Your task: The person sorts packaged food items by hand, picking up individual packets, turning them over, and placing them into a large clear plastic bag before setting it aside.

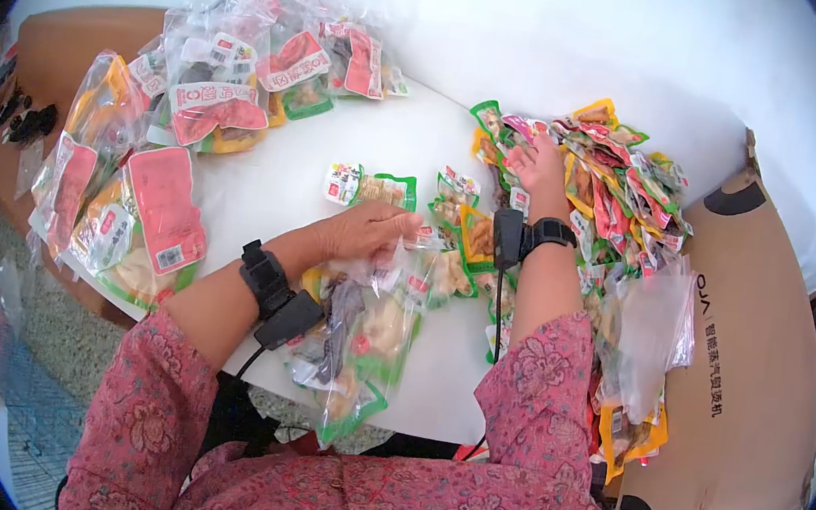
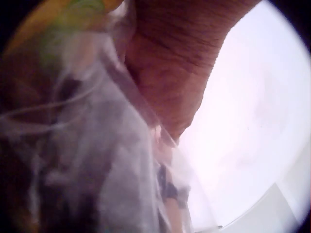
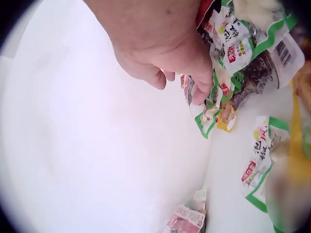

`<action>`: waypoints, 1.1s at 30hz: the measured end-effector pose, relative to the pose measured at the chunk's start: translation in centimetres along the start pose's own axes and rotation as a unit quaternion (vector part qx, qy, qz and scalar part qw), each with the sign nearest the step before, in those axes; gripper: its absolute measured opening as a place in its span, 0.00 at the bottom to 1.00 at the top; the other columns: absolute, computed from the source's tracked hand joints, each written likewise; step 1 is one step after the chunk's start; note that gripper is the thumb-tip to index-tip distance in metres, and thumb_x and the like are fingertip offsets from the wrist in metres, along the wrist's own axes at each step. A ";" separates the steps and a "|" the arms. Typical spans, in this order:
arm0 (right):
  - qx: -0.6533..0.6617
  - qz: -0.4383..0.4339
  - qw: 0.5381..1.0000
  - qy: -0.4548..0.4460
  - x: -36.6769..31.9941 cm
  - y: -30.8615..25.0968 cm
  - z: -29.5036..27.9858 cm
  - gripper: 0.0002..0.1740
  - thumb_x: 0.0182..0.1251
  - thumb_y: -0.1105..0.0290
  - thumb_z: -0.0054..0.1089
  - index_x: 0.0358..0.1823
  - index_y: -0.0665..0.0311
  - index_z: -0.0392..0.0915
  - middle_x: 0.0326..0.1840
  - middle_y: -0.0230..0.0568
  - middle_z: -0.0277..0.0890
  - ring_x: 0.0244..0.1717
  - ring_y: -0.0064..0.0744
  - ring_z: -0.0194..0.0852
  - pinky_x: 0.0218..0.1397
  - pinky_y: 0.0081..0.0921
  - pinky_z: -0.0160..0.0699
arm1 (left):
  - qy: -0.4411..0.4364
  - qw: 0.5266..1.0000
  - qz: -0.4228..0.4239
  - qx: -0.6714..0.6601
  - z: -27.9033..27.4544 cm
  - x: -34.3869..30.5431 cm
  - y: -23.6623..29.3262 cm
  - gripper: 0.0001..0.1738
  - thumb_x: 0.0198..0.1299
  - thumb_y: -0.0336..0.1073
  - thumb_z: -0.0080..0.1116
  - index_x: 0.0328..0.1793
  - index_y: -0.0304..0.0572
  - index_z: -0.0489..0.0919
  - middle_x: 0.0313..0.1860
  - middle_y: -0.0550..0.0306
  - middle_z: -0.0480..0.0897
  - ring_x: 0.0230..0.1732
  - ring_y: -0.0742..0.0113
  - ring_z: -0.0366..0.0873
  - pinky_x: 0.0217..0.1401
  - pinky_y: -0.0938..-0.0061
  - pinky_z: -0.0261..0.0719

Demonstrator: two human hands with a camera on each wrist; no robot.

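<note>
In the head view the left hand (image 1: 365, 233) grips the upper part of a clear plastic bag (image 1: 383, 318) with several green-edged packets inside. Film of that bag (image 2: 121, 160) fills much of the left wrist view, beside the hand (image 2: 170, 73); its fingertips are hidden there. The right hand (image 1: 538, 169) reaches to the near-left edge of a heap of small colourful packets (image 1: 617, 183). From the right wrist view, the right hand's (image 3: 165, 53) fingers bend loosely against green-edged packets (image 3: 226, 90), the thumb apart from them; no packet is plainly held.
Filled clear bags with red labels (image 1: 215, 97) stand at the back left of the white table (image 1: 288, 156). Loose packets (image 1: 385, 190) lie mid-table. Empty-looking clear bags (image 1: 652, 323) lie over packets at the right, beside a cardboard box (image 1: 744, 394).
</note>
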State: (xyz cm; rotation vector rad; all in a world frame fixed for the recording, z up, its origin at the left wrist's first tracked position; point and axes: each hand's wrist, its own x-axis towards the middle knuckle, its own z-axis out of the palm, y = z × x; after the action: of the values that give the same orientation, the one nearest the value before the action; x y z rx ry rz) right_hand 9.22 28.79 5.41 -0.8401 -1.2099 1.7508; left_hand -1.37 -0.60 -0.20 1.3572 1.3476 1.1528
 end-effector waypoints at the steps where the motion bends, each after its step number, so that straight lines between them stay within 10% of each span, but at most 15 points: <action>1: 0.000 0.000 1.000 -0.001 0.4 0.0 0.0 0.29 0.64 0.68 0.45 0.66 0.58 0.49 0.67 0.53 0.44 0.56 0.46 0.59 0.50 0.45 0.69 | 0.014 1.000 0.004 -0.026 0.0 0.0 0.0 0.27 0.63 0.56 0.38 0.36 0.38 0.75 0.16 0.62 0.70 0.18 0.77 0.66 0.20 0.80 0.64; 7: 0.005 -0.074 0.997 -0.002 1.1 -0.4 0.4 0.25 0.63 0.65 0.49 0.58 0.72 0.60 0.59 0.51 0.60 0.58 0.40 0.62 0.53 0.36 0.70 | 0.015 1.000 0.018 -0.002 -0.1 -0.4 0.5 0.28 0.64 0.57 0.35 0.38 0.38 0.75 0.16 0.62 0.70 0.18 0.77 0.65 0.21 0.82 0.63; 14: -0.030 -0.196 0.980 -0.008 -11.8 -4.5 6.0 0.17 0.61 0.60 0.49 0.35 0.72 0.73 0.32 0.43 0.76 0.28 0.32 0.75 0.32 0.26 0.76 | 0.038 0.994 0.013 -0.102 0.1 0.5 0.4 0.11 0.57 0.33 0.42 0.43 0.39 0.72 0.28 0.59 0.77 0.15 0.82 0.60 0.18 0.85 0.59; 23: 0.080 -0.062 0.988 -0.117 -19.0 1.9 1.9 0.13 0.61 0.65 0.51 0.25 0.68 0.70 0.22 0.39 0.71 0.27 0.29 0.74 0.31 0.27 0.75 | -0.022 0.885 0.041 -0.464 -0.4 0.2 0.8 0.30 0.63 0.56 0.38 0.56 0.35 0.66 0.33 0.54 0.80 0.10 0.82 0.59 0.10 0.89 0.57; 29: 0.244 0.088 0.949 -0.181 -17.1 6.5 0.2 0.19 0.63 0.55 0.49 0.29 0.65 0.72 0.31 0.45 0.76 0.32 0.33 0.77 0.36 0.29 0.78 | -0.059 0.947 0.049 -0.313 -0.7 0.6 -0.6 0.09 0.60 0.40 0.52 0.35 0.44 0.74 0.22 0.69 0.73 0.12 0.88 0.59 0.09 0.92 0.51; 33: 0.315 0.073 0.925 -0.200 -19.3 5.2 1.7 0.28 0.63 0.50 0.46 0.54 0.66 0.66 0.47 0.44 0.73 0.45 0.35 0.74 0.45 0.31 0.76 | 0.135 0.942 0.079 -0.297 -0.3 1.5 -0.8 0.08 0.62 0.40 0.50 0.36 0.47 0.71 0.22 0.71 0.72 0.17 0.89 0.62 0.13 0.92 0.56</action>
State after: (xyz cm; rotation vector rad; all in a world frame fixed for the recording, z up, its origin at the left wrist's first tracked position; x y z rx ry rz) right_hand 14.78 9.77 2.28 -0.1947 -0.7380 2.3232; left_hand -1.84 0.89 -0.89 0.8943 0.9544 1.7358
